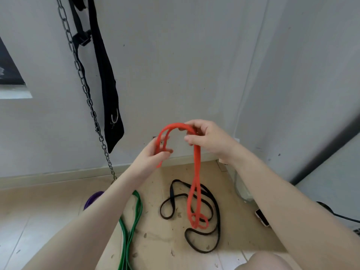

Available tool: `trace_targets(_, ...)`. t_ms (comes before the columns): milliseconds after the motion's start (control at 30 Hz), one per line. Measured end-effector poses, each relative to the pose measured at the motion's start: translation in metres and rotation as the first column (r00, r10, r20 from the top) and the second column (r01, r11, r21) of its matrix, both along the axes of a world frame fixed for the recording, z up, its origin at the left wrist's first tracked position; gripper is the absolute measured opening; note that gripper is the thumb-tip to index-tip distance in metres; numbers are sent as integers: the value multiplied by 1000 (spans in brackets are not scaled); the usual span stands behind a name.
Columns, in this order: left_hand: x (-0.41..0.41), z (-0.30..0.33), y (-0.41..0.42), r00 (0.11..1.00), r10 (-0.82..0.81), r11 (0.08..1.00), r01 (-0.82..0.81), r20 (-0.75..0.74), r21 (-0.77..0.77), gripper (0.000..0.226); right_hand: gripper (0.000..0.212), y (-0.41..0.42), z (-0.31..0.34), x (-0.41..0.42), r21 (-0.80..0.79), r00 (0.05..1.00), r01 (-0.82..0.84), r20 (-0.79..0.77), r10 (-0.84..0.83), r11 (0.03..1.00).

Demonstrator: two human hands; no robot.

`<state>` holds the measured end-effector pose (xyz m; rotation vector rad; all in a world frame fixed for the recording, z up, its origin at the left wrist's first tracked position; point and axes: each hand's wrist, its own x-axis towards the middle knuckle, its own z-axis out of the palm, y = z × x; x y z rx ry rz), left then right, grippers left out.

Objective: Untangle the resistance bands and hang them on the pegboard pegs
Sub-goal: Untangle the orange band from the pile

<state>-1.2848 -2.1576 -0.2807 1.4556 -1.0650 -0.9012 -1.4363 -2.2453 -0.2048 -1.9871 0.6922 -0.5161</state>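
Head view: the left hand [155, 154] and right hand [204, 137] both pinch a red band [195, 172] arched between them, its knotted lower end dangling over a black band [202, 236]. Easing that loop open, not tugging, seems wisest. Green band [134, 217] and purple band [92, 198] lie left on the wooden floor [39, 211]; a chain [81, 78] hangs by the white wall [175, 65]; no pegboard is visible.

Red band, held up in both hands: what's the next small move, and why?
Probably lift the red band higher and shake out its hanging end: both hands, left and right, hold the top, while the bottom curls into a small twisted loop over the black band.
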Motion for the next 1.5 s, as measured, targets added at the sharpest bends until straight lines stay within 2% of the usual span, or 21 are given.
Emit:
trace_targets(67,-1,14,-1,999,-40,994,40,7,-99,42,20,0,3,1,-115,985,-94,-155,76,989)
trace_targets(133,-3,27,-3,993,-39,986,56,109,-158,33,21,0,0,2,-172,972,-138,-214,100,975)
trace_targets(233,-3,34,-7,950,-42,992,78,311,-103,25,27,-4,-8,0,-136,991,-15,-133,-3,991)
trace_targets(300,-1,31,-7,937,-7,997,33,349,-69,15,29,-9,-14,-4,-62,994,30,-104,-37,998)
trace_targets(400,-2,28,-7,956,12,996,16,293,-92,9,20,-15,-25,-8,48,987,-77,-140,83,996)
trace_targets(467,-6,27,-8,971,32,993,-3,236,-121,8,17,-16,-39,-9,67,961,-136,-234,148,988)
trace_targets(567,-3,24,-8,988,122,982,-107,92,-155,9,7,-17,-68,-15,64,899,-170,-399,181,983)
trace_targets(633,5,18,-8,986,165,973,-163,-3,-164,11,5,-20,-86,-24,66,890,-140,-430,154,988)
trace_targets(733,18,3,-6,979,200,970,-205,-50,-133,17,6,-25,-94,-32,91,955,16,-296,12,996)
trace_targets(833,29,-14,-5,975,206,978,-203,78,-35,14,10,-27,-82,-28,180,990,127,-92,-111,975)
trace_targets(900,35,-21,-3,978,130,990,-138,160,38,23,14,-27,-68,-24,216,988,145,16,-152,966)
trace_targets(967,36,-24,0,982,-8,994,-13,189,111,28,15,-25,-50,-20,235,987,122,74,-143,964)
trace_targets(1033,33,-19,2,979,-128,984,106,156,142,27,17,-21,-35,-17,250,991,52,104,-81,967)
trace_targets(1100,27,-8,2,974,-174,984,166,142,69,26,22,-16,-21,-14,266,992,-44,123,11,963)
trace_targets(1167,19,7,-1,981,-154,982,166,120,-92,26,27,-10,-10,-9,284,982,-145,156,104,948)
trace_targets(1233,11,23,-4,993,-91,966,106,72,-238,22,29,-6,-2,-4,229,976,-180,161,145,957)
trace_targets(1300,9,32,-6,997,-17,952,39,77,-303,19,31,-6,4,0,100,989,-110,109,99,989)
trace_targets(1400,12,32,-6,988,56,963,-15,142,-270,15,31,-8,3,5,-141,1000,-14,-6,13,990)
trace_targets(1500,13,30,-4,985,72,979,-39,160,-198,13,29,-4,-6,6,-188,998,-16,-64,4,982)
